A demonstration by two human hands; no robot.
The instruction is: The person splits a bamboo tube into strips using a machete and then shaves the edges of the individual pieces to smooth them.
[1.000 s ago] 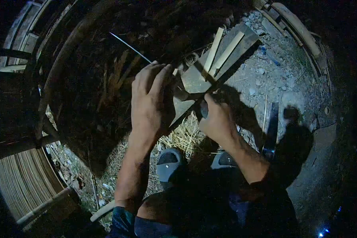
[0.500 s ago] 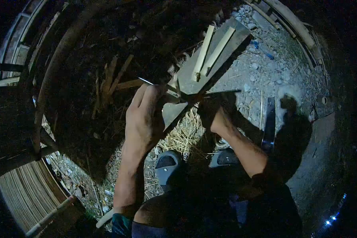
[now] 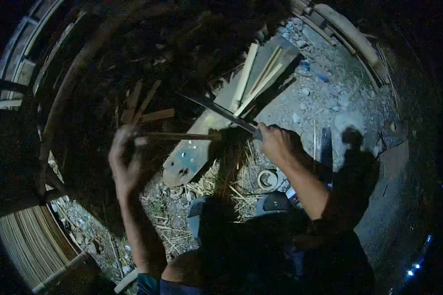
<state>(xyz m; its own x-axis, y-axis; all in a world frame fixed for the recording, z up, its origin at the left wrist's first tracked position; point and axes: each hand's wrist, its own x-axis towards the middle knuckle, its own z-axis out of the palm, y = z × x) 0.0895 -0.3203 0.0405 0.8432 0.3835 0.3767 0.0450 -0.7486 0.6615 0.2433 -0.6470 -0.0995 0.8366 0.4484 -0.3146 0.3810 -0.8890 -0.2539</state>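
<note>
My right hand (image 3: 280, 145) is closed round the handle of a long knife (image 3: 216, 109), its dark blade pointing up and left across a wooden plank (image 3: 187, 160). To the left, my left hand (image 3: 125, 155), blurred by motion, grips one end of a thin bamboo strip (image 3: 182, 136). The strip stretches right, below the blade and over the plank. On the plank's far part lie several pale split strips (image 3: 244, 76), some close to the knife. Shadow hides part of the plank's near right edge.
Pale shavings (image 3: 209, 184) litter the ground around my sandals (image 3: 275, 202). A pale ring (image 3: 267, 180) lies near the right one. Further right is a dark flat blade-like tool (image 3: 326, 150). Darker wood pieces (image 3: 140, 105) lie left of the plank; a blue scrap (image 3: 322, 77) lies beyond.
My left hand has moved left and down, away from the plank's middle, with the strip now stretched out. The knife has come into plain view above the plank. More strips show on the plank.
</note>
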